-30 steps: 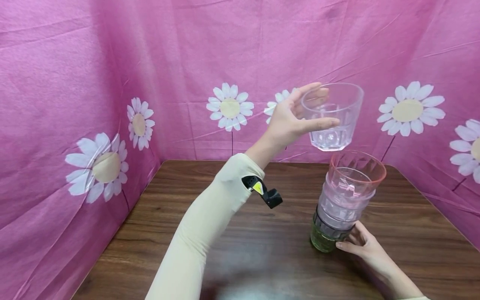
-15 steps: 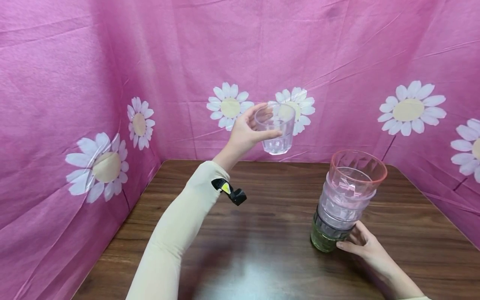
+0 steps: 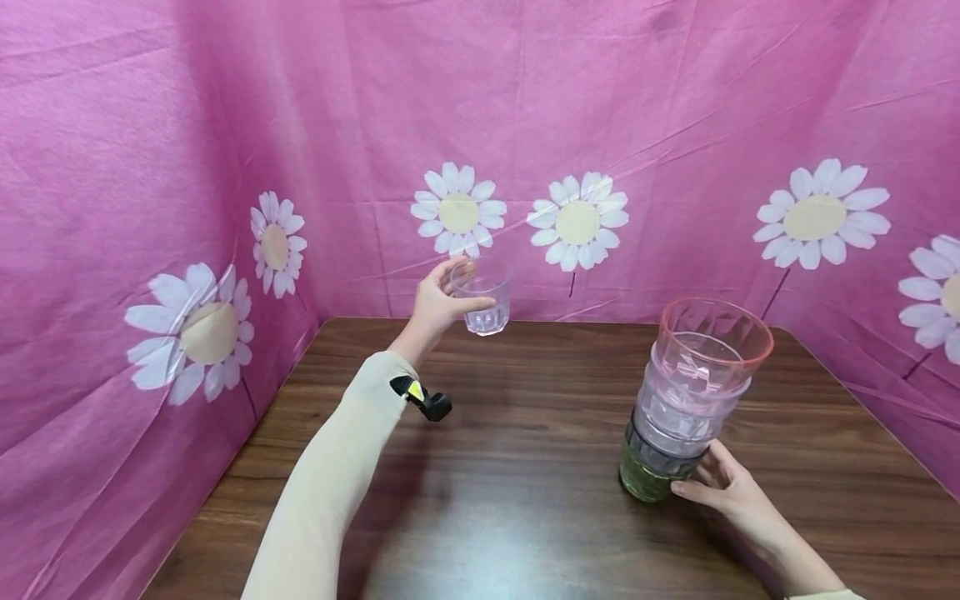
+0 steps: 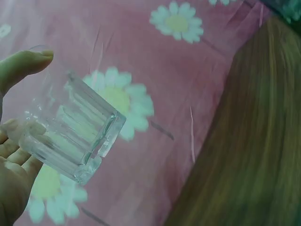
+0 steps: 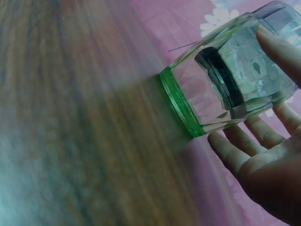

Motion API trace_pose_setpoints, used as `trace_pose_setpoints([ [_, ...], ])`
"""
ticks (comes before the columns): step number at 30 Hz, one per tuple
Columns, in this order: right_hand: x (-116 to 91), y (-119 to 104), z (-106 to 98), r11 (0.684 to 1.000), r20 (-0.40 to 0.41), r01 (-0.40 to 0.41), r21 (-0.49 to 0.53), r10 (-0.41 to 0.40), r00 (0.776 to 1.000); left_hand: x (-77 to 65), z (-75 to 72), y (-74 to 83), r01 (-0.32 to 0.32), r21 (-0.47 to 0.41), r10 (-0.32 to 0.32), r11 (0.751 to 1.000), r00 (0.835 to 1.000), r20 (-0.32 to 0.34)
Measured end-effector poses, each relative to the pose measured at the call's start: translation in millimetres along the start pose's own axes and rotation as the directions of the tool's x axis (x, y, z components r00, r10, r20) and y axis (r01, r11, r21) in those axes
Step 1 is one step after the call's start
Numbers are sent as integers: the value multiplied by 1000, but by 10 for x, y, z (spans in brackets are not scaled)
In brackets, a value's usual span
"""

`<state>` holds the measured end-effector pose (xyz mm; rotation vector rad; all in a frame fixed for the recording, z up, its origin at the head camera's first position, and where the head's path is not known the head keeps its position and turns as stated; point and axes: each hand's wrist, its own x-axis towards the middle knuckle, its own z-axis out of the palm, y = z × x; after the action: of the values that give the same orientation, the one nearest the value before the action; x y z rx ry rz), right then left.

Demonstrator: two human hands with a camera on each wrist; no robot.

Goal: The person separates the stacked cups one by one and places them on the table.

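A clear faceted tumbler [image 3: 489, 302] is in my left hand [image 3: 437, 304], thumb on the near side and fingers behind it. It is upright at the table's far edge in the head view; the left wrist view shows its thick base [image 4: 101, 148] and the thumb [image 4: 28, 66] near its rim. On the right, my right hand [image 3: 738, 500] grips the lower part of a leaning stack of nested tumblers. The green tumbler [image 3: 647, 477] is lowest, then a dark grey one [image 3: 660, 446], clear ones [image 3: 686, 408], and a pink one with an orange rim [image 3: 716, 333] on top.
The brown wood-grain table [image 3: 525, 467] reaches back to a pink cloth [image 3: 480, 100] printed with white daisies, which hangs on the back and both sides. A black strap-on camera [image 3: 423, 398] sits on the left wrist over a cream sleeve [image 3: 322, 483].
My left hand has carried the clear tumbler from above the stack leftward, away from me and lower, to the table's far edge. The right hand and the stack have stayed in place.
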<state>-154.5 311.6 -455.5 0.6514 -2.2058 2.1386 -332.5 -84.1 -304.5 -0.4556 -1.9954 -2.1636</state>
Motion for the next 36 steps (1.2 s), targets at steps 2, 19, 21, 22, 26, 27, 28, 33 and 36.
trace_pose_setpoints([
  [2, 0, 6, 4, 1000, -3, 3, 2, -3, 1000, 1, -86, -107, 20, -5, -21, 1000, 999, -34],
  [19, -13, 48, 3, 998, -5, 18, 55, -18, 1000, -134, -803, -881, 139, 42, -121, 989, 949, -292],
  [21, -12, 51, 0, 998, -7, 21, 51, -21, 1000, -161, -852, -946, 152, 50, -129, 987, 941, -314],
  [22, -12, 51, 0, 999, -7, 22, 49, -22, 1000, -175, -873, -975, 157, 55, -132, 986, 937, -323],
  [26, -10, 49, -1, 999, -10, 22, 38, -22, 1000, -242, -948, -1097, 178, 62, -146, 982, 926, -348],
  [27, -10, 49, 0, 999, -10, 22, 37, -21, 1000, -260, -963, -1124, 181, 62, -148, 982, 924, -351],
  [28, -10, 49, 1, 999, -9, 21, 37, -21, 1000, -277, -976, -1149, 184, 57, -152, 981, 922, -357],
  [33, -15, 49, 4, 999, -5, 18, 51, -17, 1000, -337, -1009, -1221, 181, 54, -148, 982, 916, -373],
  [36, -19, 49, 1, 998, -7, 16, 55, -16, 1000, -348, -1016, -1242, 175, 55, -142, 983, 917, -373],
])
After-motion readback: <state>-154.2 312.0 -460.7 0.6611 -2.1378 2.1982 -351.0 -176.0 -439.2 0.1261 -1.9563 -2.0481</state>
